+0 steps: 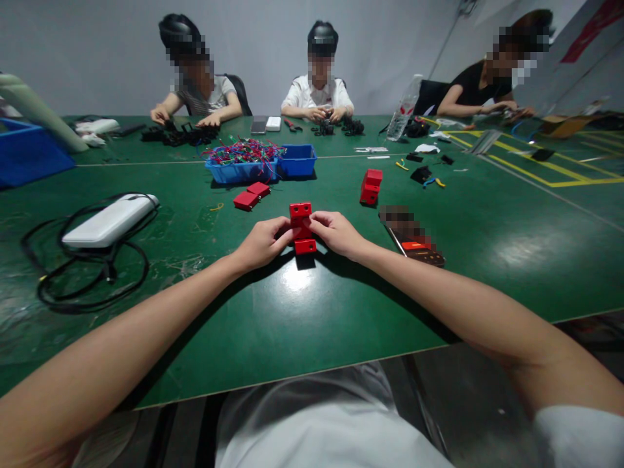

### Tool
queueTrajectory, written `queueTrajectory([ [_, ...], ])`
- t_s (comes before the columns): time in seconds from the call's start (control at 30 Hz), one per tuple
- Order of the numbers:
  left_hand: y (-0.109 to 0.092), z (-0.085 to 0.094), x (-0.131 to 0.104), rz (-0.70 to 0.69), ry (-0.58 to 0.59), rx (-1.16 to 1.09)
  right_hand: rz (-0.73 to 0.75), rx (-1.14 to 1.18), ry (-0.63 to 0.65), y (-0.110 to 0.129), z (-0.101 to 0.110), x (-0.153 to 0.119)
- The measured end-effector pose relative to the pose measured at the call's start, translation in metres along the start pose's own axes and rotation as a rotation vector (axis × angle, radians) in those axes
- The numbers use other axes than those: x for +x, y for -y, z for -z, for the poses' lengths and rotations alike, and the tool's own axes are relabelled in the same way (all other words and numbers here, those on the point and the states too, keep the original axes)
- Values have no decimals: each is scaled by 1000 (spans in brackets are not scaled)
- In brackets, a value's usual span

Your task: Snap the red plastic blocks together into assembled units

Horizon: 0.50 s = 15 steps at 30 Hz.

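Note:
Between my two hands stands a short stack of red box-shaped blocks (pixel 301 209) with small dark holes in their front faces, at the middle of the green table. My left hand (pixel 266 242) pinches the stack from the left side, with the thumb across its front. From the right, my right hand (pixel 338 234) has thumb and finger closed on the same stack. Further back lie two flat red blocks (pixel 251 195) with small metal bits at their edges. Another red stack (pixel 371 187) stands to the right, slightly tilted.
A white power bank (pixel 112 221) with looped black cable (pixel 92 304) lies left. Behind are a blue bin (pixel 238 173) of coloured wires and a second blue bin (pixel 298 170). A phone (pixel 414 244) lies right. A bottle (pixel 403 110) and three people sit across the table.

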<state>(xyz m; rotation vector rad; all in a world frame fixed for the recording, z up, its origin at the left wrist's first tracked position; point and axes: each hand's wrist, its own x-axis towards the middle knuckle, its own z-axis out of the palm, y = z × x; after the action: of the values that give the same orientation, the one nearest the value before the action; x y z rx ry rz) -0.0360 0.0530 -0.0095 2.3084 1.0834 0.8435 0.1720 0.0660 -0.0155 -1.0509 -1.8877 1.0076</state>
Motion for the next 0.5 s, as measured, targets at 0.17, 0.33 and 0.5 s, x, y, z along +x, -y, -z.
queueTrajectory([
  [0.17,-1,1,1,27,15,-63,30,-18,11,0,1,-1],
  [0.33,2,1,1,44,12,-117,25,7,17,0,1,-1],
  [0.5,3,1,1,41,26,-149,26,12,28,0,1,-2],
])
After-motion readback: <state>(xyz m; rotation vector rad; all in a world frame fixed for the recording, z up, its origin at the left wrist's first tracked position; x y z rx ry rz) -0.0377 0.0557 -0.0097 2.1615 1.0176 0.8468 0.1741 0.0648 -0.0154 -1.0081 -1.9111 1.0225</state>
